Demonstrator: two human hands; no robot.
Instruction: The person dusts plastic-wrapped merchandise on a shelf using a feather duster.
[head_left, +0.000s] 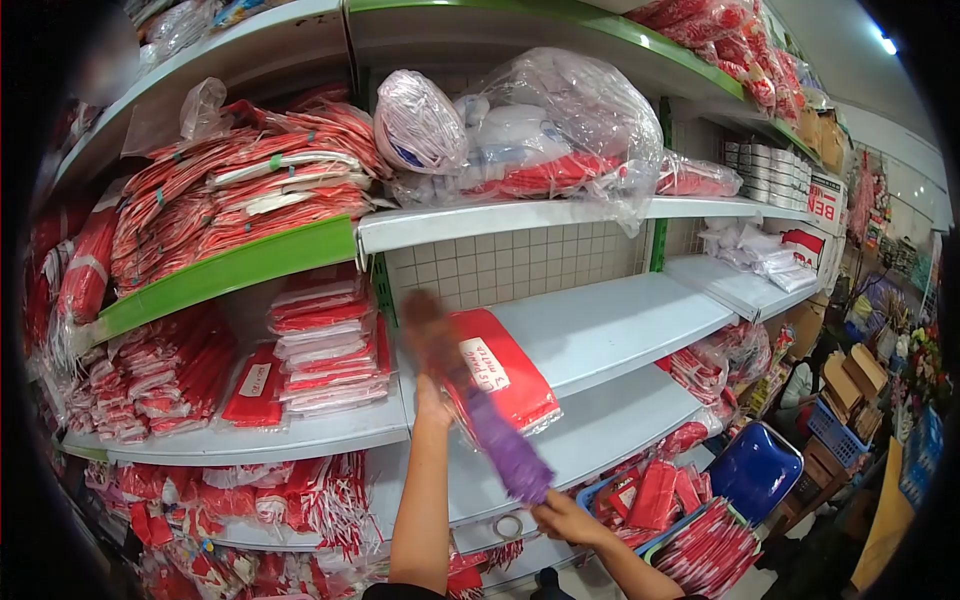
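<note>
A flat red package (500,368) in clear plastic, with a white handwritten label, is held tilted over the middle shelf. My left hand (432,403) is at its left edge, its fingers mostly hidden by the package and a blurred duster. My right hand (560,517) is closed round the lower end of the duster (507,445), whose purple part crosses the package's lower left edge and whose brown upper part is smeared by motion.
Stacked red and white packages (330,350) stand on the left shelf. Bagged goods (540,140) fill the upper shelf (520,215). Lower right are a basket of red packets (650,500), a blue stool (757,470) and cardboard pieces (855,385).
</note>
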